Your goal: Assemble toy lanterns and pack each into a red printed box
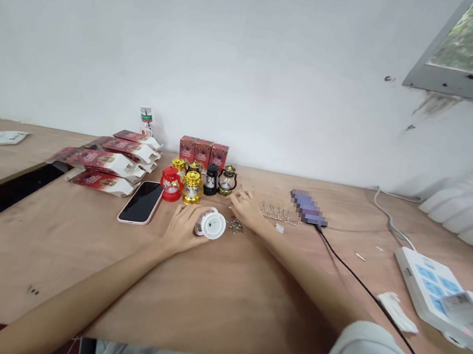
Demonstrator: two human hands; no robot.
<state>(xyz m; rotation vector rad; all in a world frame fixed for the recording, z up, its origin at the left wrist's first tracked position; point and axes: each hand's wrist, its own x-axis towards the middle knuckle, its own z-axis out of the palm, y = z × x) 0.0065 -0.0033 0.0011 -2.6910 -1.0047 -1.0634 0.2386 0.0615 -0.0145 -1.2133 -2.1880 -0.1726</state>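
Note:
My left hand [183,226] is closed around a small white lantern [214,225], tipped so its round base faces me. To its right, my right hand [246,207] hovers by the bronze lantern, fingers bent and tips drawn together; anything between them is too small to make out. Below that hand lies a little pile of metal rings [235,226]. Standing behind my hands are a red lantern [171,184], a gold lantern [192,188], a black lantern [211,180] and a bronze lantern [227,180], with others partly hidden behind them.
Flattened red boxes [107,162] are stacked left, beside a pink-edged phone [141,202]. Three upright red boxes [203,152] stand behind the lanterns. Metal hooks [278,213] lie to the right, near a second phone [308,207] with its black cable. A power strip [436,286] sits far right.

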